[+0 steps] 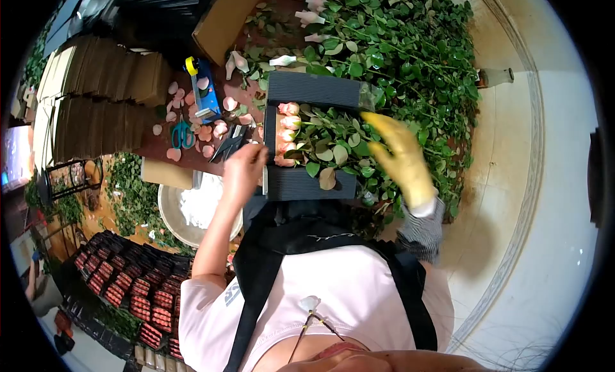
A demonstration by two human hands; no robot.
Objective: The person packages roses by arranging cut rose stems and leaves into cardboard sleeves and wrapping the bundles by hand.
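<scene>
A bunch of pink-and-peach roses (pixel 289 123) lies on dark corrugated wrapping (pixel 314 89), its blooms in a row at the left end. The leafy stems (pixel 339 144) point right between the two side flaps. My bare left hand (pixel 245 168) is at the wrapping's left edge, beside the blooms. Its fingers are curled together; whatever is in them is hidden. A black stapler-like tool (pixel 232 140) lies just beyond that hand. My right hand (pixel 403 159), in a yellow glove, is over the stems with thumb and fingers apart, holding nothing visible.
Loose petals surround teal scissors (pixel 182 136) and a blue tape dispenser (pixel 205 93). Cardboard stacks (pixel 96 96) stand left. Leafy rose stems (pixel 410 71) pile up right and behind. Below left are a pale tub (pixel 168 212) and rows of packed roses (pixel 141 305).
</scene>
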